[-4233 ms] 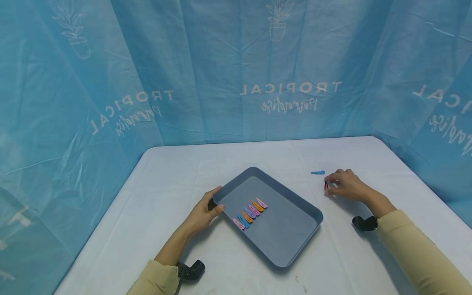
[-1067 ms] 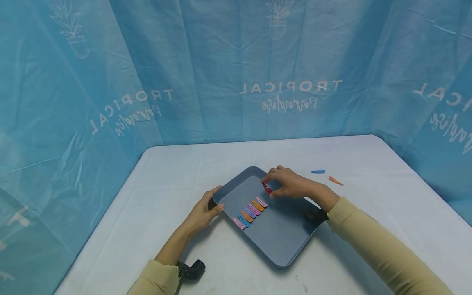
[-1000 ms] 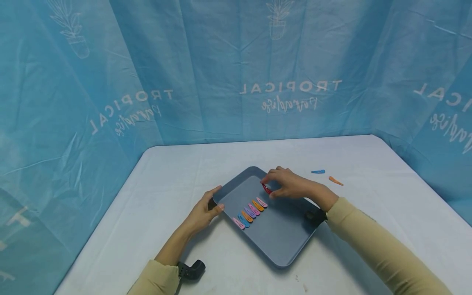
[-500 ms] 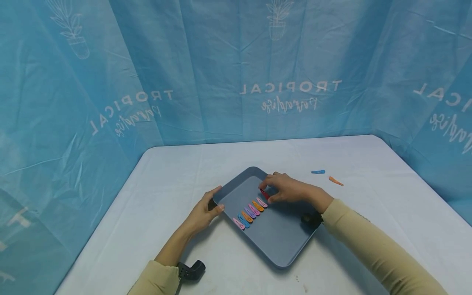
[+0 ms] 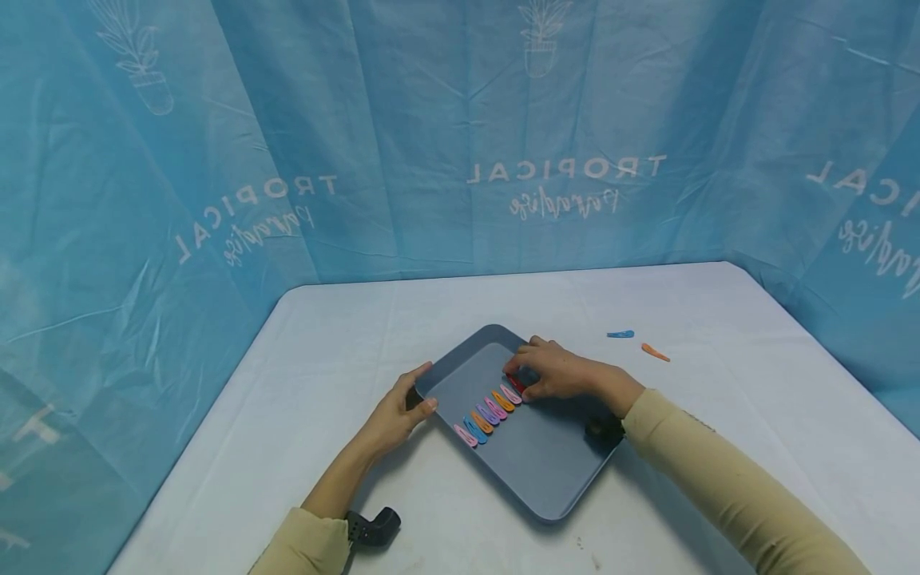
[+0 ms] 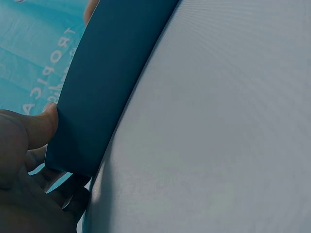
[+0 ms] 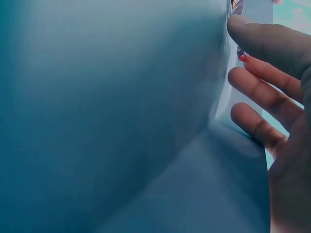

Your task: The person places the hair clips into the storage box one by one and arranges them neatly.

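A grey-blue tray [image 5: 549, 467] lies turned at an angle on the white table. My left hand [image 5: 391, 417] grips its left corner, thumb at the rim and the other fingers around the outside; the left wrist view shows the tray wall [image 6: 107, 87] beside the thumb. Over the tray, my right hand [image 5: 562, 372] pinches a red snap hair clip [image 5: 515, 383] between thumb and fingers, low by the tray floor. Right beside it, a pink hair clip [image 5: 511, 394] ends a slanted row of several clips, including an orange clip [image 5: 502, 401] and a blue clip [image 5: 475, 430]. Fingers partly cover the red clip.
On the white table [image 5: 359, 343], a blue hair clip [image 5: 620, 335] and an orange hair clip [image 5: 655, 352] lie beyond the tray on the right. A blue printed curtain [image 5: 431, 120] hangs behind and at both sides.
My right hand picked the red clip up from the table at right, carried it left over the tray, then lowered it beside the row's pink end clip. The left hand stays at the corner.
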Action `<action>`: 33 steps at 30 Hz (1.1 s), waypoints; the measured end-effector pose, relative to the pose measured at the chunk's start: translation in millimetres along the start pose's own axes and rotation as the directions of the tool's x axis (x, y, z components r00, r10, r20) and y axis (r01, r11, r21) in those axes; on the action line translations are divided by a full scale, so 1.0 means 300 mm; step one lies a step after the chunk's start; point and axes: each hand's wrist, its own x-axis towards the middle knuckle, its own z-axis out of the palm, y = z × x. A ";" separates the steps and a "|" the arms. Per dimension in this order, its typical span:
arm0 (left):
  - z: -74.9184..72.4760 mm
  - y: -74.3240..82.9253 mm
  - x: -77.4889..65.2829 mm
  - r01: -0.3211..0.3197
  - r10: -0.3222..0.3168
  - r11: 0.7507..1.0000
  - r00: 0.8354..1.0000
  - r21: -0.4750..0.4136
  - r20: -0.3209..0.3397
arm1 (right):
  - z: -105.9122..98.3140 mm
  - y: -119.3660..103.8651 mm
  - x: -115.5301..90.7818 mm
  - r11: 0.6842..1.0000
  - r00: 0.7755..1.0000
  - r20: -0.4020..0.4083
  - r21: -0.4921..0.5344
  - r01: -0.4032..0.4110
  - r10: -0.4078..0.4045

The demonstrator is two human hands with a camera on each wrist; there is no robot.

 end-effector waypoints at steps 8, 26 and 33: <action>-0.001 -0.006 0.001 0.002 -0.002 1.000 1.000 0.003 0.001 | 0.004 0.002 0.006 0.999 1.000 0.009 -0.045 0.005 -0.005; 0.002 -0.009 0.002 0.021 -0.021 1.000 1.000 0.006 -0.006 | 0.004 0.006 0.006 0.997 0.998 0.055 -0.080 0.010 -0.005; 0.002 -0.009 0.003 0.017 -0.017 1.000 1.000 -0.006 0.002 | 0.000 0.004 0.002 0.999 0.998 0.058 -0.048 -0.004 0.007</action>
